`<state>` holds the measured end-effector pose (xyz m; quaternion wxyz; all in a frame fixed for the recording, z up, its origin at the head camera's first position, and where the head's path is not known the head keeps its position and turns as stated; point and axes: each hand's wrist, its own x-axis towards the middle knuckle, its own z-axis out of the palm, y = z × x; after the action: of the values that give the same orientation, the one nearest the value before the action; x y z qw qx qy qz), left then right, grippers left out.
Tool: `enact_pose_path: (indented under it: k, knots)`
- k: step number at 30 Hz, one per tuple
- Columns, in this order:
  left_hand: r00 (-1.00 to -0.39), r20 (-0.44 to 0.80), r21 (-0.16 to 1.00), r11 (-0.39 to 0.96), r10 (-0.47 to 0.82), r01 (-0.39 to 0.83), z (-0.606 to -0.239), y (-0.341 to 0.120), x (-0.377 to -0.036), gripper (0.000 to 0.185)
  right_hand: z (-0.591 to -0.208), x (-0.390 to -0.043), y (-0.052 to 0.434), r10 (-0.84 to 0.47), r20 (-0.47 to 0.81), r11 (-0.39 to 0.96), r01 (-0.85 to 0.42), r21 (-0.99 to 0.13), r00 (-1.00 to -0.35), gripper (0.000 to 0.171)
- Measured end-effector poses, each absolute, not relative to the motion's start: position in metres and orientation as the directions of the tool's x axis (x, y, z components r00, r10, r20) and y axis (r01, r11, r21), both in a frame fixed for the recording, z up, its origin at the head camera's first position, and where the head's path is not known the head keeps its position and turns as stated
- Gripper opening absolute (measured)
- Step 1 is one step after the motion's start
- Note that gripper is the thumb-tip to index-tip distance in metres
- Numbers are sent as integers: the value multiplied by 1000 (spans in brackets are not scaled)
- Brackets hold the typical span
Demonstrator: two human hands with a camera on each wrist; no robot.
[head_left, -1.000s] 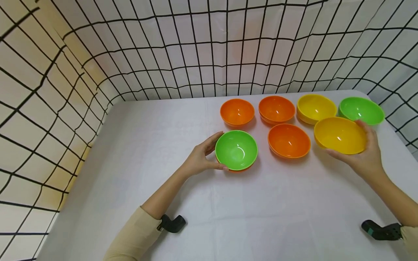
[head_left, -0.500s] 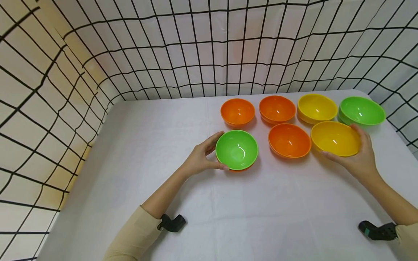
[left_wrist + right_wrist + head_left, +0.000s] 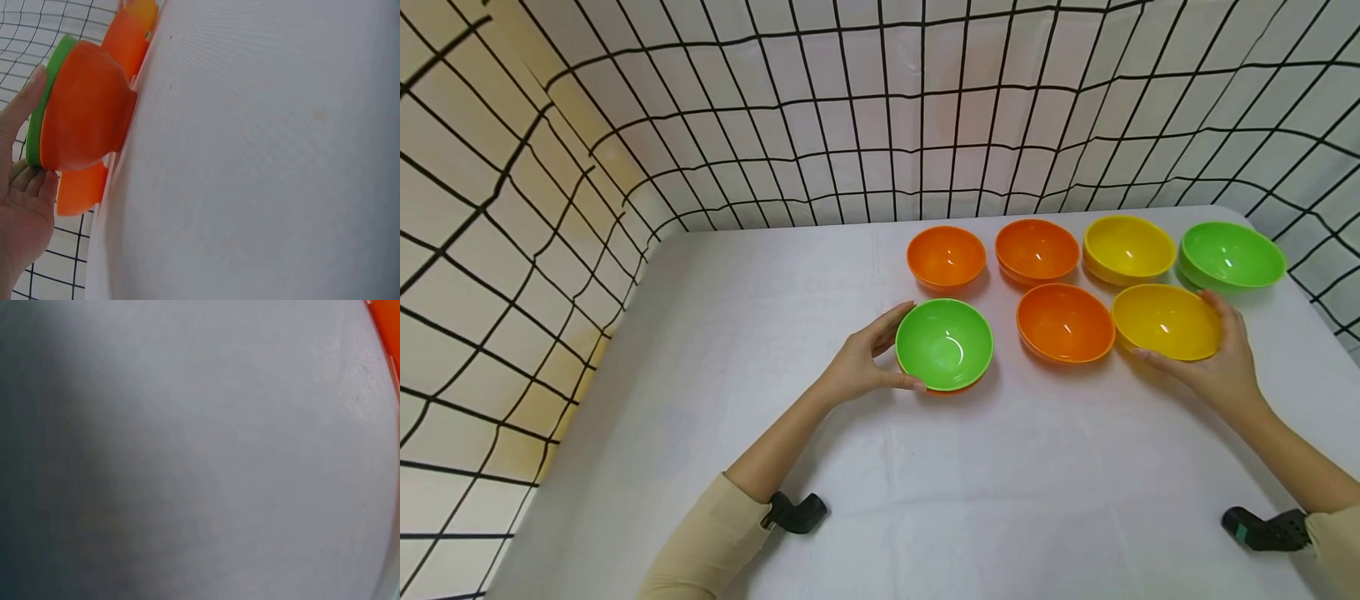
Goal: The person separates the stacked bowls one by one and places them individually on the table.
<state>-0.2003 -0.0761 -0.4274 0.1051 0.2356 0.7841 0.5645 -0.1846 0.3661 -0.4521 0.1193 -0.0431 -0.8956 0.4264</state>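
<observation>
My left hand (image 3: 868,358) grips the rim of a green bowl (image 3: 943,343), thumb at the near side and fingers at the far side. That bowl sits nested in an orange bowl (image 3: 84,109), which stands on the table in the left wrist view; from the head only a sliver of its rim shows. At the right, my right hand (image 3: 1221,367) holds a yellow bowl (image 3: 1167,323) by its right side, thumb in front. The yellow bowl is beside another orange bowl (image 3: 1065,323); whether they touch I cannot tell. The right wrist view shows mostly tablecloth.
Along the back edge stand a small orange bowl (image 3: 946,258), a larger orange bowl (image 3: 1037,252), a yellow bowl (image 3: 1128,250) and a green bowl (image 3: 1232,255). White cloth covers the table (image 3: 737,317). Black netting (image 3: 865,108) rises behind and at both sides.
My right hand has moved left and slightly toward me with the yellow bowl, bringing it down beside the front orange bowl. The left hand has stayed on the green bowl.
</observation>
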Motion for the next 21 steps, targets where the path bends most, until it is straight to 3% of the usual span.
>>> enact_pose_path:
  k: [21]
  knots:
    - [-864, 111, 933, 248, 491, 260, -430, -77, -202, 101, -453, -186, 369, 146, 64, 673, 52, -738, -987, 105]
